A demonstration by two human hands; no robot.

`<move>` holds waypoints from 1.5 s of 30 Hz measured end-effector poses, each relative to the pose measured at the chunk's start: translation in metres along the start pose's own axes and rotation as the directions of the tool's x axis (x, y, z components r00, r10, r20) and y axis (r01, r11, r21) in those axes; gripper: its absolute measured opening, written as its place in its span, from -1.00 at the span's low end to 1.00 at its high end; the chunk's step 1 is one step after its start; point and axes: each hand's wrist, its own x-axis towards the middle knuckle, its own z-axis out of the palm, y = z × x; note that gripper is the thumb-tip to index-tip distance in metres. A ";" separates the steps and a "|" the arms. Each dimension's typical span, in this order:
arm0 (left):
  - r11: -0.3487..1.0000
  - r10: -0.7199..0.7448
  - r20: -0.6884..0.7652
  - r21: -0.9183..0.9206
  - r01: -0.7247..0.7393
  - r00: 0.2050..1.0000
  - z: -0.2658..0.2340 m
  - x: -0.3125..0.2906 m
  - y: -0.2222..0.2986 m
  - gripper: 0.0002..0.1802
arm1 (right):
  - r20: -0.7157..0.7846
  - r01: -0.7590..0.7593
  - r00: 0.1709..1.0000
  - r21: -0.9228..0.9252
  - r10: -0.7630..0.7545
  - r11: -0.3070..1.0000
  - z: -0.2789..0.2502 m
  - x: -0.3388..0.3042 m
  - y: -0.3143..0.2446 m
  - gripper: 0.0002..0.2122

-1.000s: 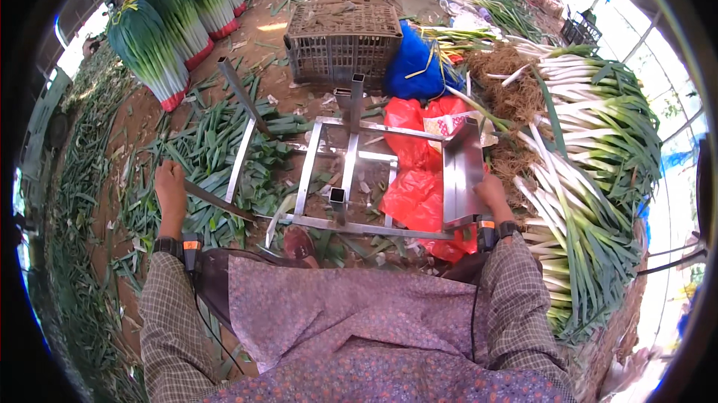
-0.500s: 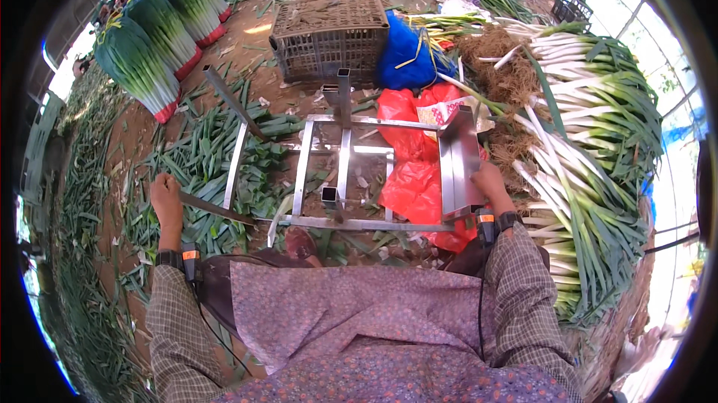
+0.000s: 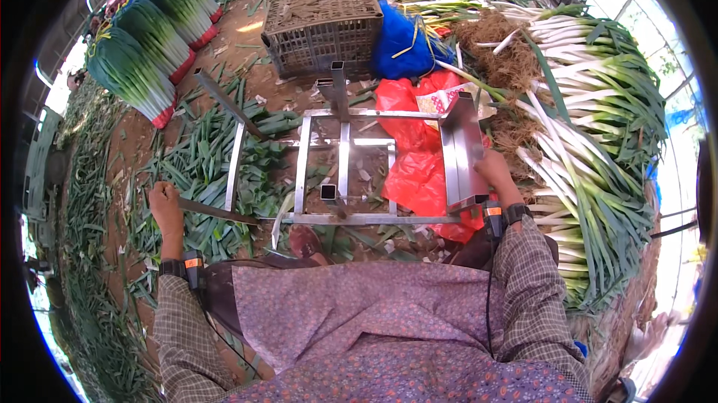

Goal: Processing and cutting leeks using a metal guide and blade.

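Observation:
A metal frame of square tubes spans the space in front of my knees. My left hand is closed around the end of a tube that sticks out at its near left corner. At the frame's right end stands a shiny metal plate. My right hand is closed on the plate's outer edge, its fingertips partly hidden. Crumpled red plastic bags lie beneath and behind the right half of the frame. Cut green leek leaves cover the ground under its left side.
A large pile of leeks lies on the right, roots facing the frame. Beyond the frame are a plastic crate and a blue bag. Several bundled leeks with red-wrapped ends stand at the far left.
The view has shifted slightly. Both hands keep their hold on the metal frame, which looks almost unmoved.

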 end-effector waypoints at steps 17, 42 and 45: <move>0.999 0.030 0.004 0.037 -0.030 1.000 0.000 0.000 0.001 -0.74 | 0.040 -0.040 0.998 -0.090 0.044 0.995 -0.012 -0.002 -0.003 -0.76; 1.000 -0.007 0.028 -0.006 0.007 1.000 -0.002 0.001 -0.003 -0.77 | 0.059 0.063 0.997 -0.101 -0.057 0.993 -0.005 -0.001 0.006 -0.77; 1.000 0.009 0.001 0.019 -0.009 1.000 -0.014 0.003 -0.009 -0.77 | 0.046 0.039 0.998 -0.032 -0.038 0.999 0.002 0.002 -0.004 -0.76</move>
